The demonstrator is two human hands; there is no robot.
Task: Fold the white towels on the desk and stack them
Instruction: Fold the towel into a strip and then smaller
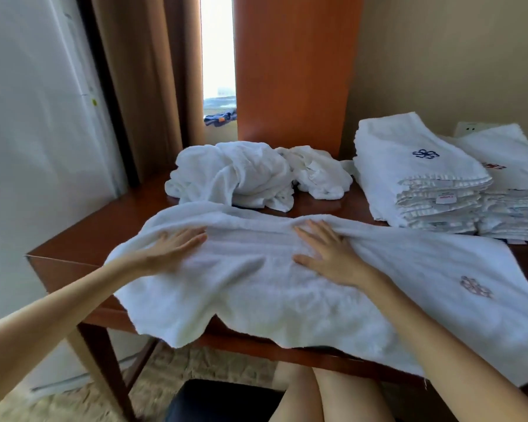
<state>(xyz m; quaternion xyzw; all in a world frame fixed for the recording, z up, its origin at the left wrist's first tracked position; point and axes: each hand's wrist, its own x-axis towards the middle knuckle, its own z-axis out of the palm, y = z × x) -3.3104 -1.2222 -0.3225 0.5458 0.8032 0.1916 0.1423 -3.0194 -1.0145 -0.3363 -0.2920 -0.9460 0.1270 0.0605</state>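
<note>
A large white towel [256,287] lies spread across the front of the brown desk [83,239], its near edge hanging over the desk's front. A reddish embroidered mark shows near its right end. My left hand [174,248] rests flat on the towel's left part, fingers straight. My right hand [326,254] presses flat on its middle, fingers spread. A heap of crumpled white towels [241,175] lies behind it. Two stacks of folded towels stand at the right: a stack with a blue emblem [415,172] and another stack [512,190] beside it.
A tall wooden panel [293,71] rises behind the desk, with brown curtains [147,80] and a bright window gap to its left. A white wall socket [467,129] sits behind the stacks. A dark stool [220,400] and my knees are below the desk's front edge.
</note>
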